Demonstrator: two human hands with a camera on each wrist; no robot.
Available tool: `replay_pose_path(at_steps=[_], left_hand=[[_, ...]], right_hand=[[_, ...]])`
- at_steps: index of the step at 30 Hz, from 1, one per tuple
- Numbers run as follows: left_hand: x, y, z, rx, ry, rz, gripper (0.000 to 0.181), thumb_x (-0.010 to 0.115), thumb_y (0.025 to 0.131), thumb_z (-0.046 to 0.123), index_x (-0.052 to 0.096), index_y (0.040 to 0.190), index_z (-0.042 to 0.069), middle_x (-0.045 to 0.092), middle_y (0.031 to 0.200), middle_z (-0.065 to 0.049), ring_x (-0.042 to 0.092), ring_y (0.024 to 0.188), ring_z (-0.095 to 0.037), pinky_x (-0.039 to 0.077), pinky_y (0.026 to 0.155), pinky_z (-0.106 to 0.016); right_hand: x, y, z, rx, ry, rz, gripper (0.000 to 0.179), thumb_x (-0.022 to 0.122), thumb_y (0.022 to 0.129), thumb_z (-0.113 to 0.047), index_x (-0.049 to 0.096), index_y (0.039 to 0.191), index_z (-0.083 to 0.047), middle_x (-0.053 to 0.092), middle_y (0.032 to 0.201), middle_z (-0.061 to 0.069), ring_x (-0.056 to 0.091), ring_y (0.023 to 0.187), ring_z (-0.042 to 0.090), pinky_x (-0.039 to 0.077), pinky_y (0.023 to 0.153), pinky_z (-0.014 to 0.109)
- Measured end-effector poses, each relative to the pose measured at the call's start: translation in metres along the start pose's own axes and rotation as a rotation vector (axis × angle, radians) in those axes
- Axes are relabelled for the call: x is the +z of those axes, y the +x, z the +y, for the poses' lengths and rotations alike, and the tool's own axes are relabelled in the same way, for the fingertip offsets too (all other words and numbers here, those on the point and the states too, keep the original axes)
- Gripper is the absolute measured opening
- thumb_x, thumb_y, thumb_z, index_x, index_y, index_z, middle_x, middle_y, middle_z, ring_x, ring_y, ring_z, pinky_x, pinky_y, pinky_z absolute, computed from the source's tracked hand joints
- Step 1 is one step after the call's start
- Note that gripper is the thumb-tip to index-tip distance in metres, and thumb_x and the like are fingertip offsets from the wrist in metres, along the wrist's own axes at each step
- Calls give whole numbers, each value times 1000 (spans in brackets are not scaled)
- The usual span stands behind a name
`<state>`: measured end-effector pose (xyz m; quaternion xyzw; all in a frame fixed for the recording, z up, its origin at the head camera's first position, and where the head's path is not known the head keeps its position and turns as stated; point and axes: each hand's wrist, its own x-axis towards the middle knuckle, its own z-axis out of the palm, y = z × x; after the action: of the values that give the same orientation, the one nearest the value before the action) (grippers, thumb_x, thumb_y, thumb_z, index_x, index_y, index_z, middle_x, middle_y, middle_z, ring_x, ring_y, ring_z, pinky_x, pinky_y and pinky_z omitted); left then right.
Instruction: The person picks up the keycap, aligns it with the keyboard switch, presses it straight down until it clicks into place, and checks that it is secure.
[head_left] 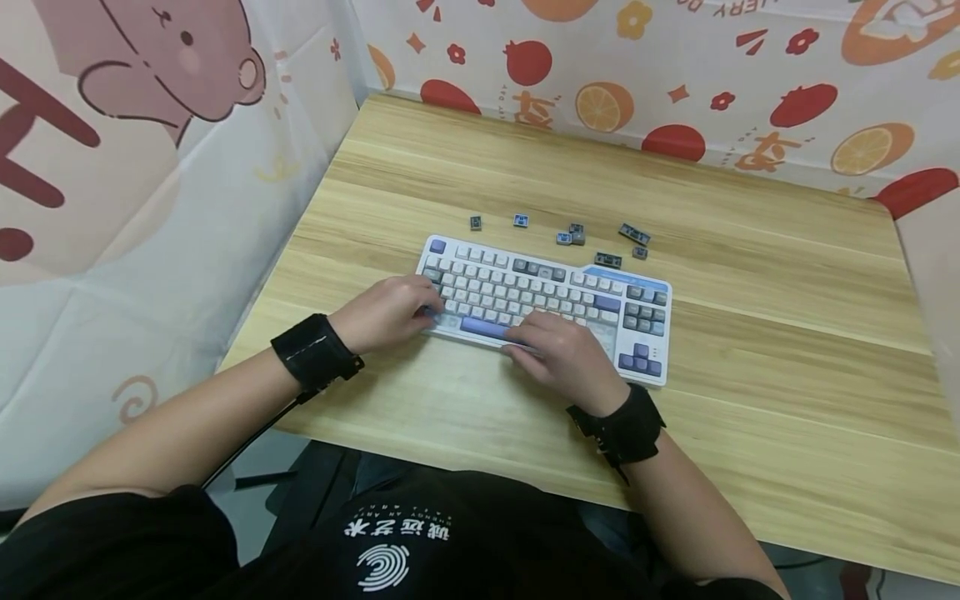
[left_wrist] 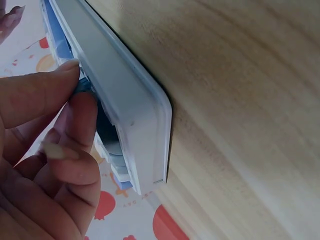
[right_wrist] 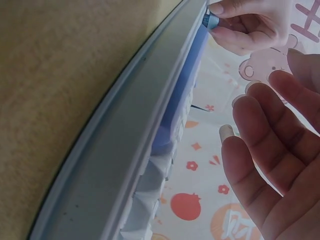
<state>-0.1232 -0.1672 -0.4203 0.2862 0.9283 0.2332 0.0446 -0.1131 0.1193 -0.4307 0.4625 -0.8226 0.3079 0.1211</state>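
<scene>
A white keyboard [head_left: 536,292] with white, grey and purple keycaps lies on the wooden table. At its front left corner my left hand [head_left: 393,312] pinches a small blue-grey keycap [left_wrist: 84,86] between thumb and index finger. The right wrist view shows that keycap [right_wrist: 212,21] at the keyboard's edge; whether it is seated or lifted, I cannot tell. My right hand [head_left: 566,354] hovers by the right end of the purple space bar [head_left: 483,327]. Its fingers [right_wrist: 250,175] are loosely bent and hold nothing.
Behind the keyboard lie several loose keycaps, among them a small one [head_left: 476,223], a blue one [head_left: 521,221] and a long dark one [head_left: 634,233]. Some lower-right key positions are without caps. A printed curtain [head_left: 645,67] borders the table [head_left: 787,375] at the back and left.
</scene>
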Motion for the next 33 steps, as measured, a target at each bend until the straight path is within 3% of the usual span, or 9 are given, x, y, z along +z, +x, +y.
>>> replay_pose_path(at_steps=[14,22,33], left_hand=[[0,1,-5,61,29,25,16,79,79,0,78,95,5,67,95,-7,64,86,-18,54,74,-32],[-3,1,-7,100,29,2,14,80,78,2,78,91,6,64,88,-5,60,79,-14,53,69,-28],[-3,4,-11,91,4,-20,13,80,80,5,79,93,6,60,83,-2,51,73,-13,45,64,-27]], right_hand=[[1,-1,0,5,-7,-21,13,71,90,-19,75,97,-9,69,88,0,63,78,11,54,70,28],[2,-1,-1,7,-7,-27,14,71,90,-19,75,97,-8,69,88,1,63,77,11,53,69,28],[3,0,-2,13,11,-34,14,71,90,-19,76,98,-8,70,88,1,63,76,11,53,67,27]])
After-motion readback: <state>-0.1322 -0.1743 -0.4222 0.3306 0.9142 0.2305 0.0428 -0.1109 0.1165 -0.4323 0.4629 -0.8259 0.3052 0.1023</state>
